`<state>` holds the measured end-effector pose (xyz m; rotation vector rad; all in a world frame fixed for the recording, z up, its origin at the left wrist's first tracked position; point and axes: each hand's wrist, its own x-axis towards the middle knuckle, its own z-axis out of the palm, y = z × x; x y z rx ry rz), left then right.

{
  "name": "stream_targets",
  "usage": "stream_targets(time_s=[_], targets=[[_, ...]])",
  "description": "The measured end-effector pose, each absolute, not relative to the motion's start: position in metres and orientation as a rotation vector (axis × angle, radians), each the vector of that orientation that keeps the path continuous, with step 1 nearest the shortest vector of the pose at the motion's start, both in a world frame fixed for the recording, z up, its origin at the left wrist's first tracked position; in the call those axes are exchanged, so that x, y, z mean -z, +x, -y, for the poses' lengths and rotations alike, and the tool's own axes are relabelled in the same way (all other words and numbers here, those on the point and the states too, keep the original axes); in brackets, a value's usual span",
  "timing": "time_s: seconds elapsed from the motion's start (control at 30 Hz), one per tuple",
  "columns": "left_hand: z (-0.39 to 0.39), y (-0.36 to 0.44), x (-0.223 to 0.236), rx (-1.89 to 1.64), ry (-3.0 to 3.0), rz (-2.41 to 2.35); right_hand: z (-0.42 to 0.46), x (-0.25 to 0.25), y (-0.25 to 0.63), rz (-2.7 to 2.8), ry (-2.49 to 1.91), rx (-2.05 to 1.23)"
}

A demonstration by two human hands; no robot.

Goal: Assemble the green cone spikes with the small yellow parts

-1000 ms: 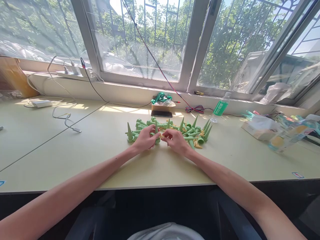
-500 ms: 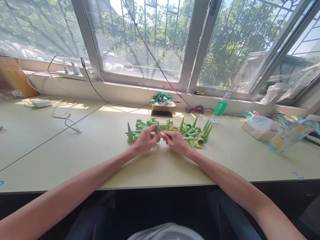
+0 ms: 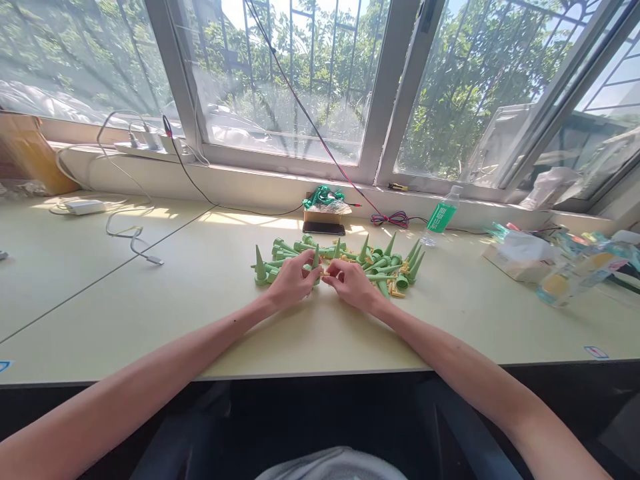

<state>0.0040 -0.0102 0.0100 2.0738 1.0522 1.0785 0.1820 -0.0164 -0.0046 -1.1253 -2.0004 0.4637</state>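
My left hand is closed around a green plastic spike, which stands upright with its point up. Close beside it, my right hand pinches a small yellow piece at the side of that spike; whether the two touch, I cannot tell. Around and behind both hands lies a spread of green spikes, some upright, some on their sides. Small yellow pieces are scattered among them on the right. My fingers hide the lower part of the held spike.
Behind the spikes, a phone lies before a small box with green items on top. A bottle with a green label stands by the sill. Further right are a tissue box and clear bottles. A cable lies left.
The fingers of my right hand have shifted slightly, and the yellow piece shows more clearly between them. My left hand and its spike have stayed nearly still.
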Motion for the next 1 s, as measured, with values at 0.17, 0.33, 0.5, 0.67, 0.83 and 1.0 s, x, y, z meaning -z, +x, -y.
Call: stream_targets(time_s=[0.17,0.33,0.5,0.67,0.83,1.0], targets=[[0.0091,0.0031,-0.0086,-1.075,2.117,-1.035,0.0144,0.006,0.1823,2.009,-1.11,-0.474],[0.0088,0.0021,-0.0088,-1.08,2.139,-1.018,0.0142,0.0079,0.1825,2.031,-1.106,-0.476],[0.0101,0.0018,-0.0107,-1.064,2.123,-1.005,0.0129,0.0107,0.1846,2.069,-1.106,-0.415],[0.0105,0.0015,-0.0108,-1.054,2.105,-1.001,0.0117,0.0111,0.1847,2.091,-1.109,-0.384],[0.0094,0.0027,-0.0096,-1.075,2.112,-1.035,0.0151,0.0077,0.1821,2.07,-1.165,-0.408],[0.0105,0.0039,-0.0105,-1.074,2.105,-1.03,0.0171,0.0045,0.1815,2.032,-1.175,-0.424]])
